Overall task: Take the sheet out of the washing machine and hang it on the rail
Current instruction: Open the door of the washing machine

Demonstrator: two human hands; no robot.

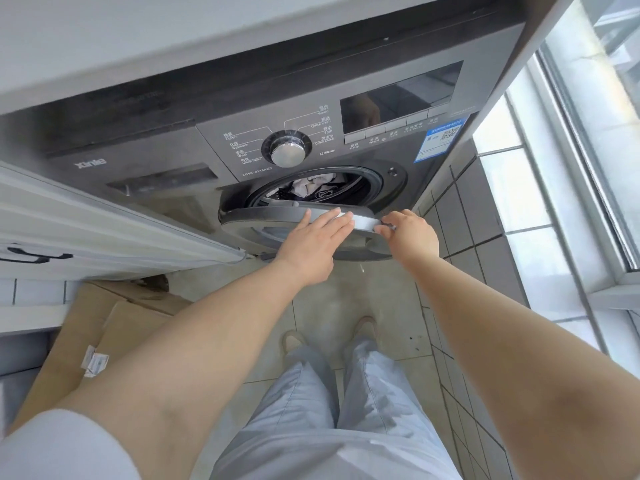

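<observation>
The sheet (313,188) lies bunched inside the washing machine (242,140), just beyond the open door (263,220), where the left hand (311,245) rests with straight fingers and the right hand (410,233) pinches the rim.

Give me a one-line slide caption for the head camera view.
Both hands, left hand flat and right hand gripping, on the part-open door of a grey washing machine, laundry inside.
</observation>
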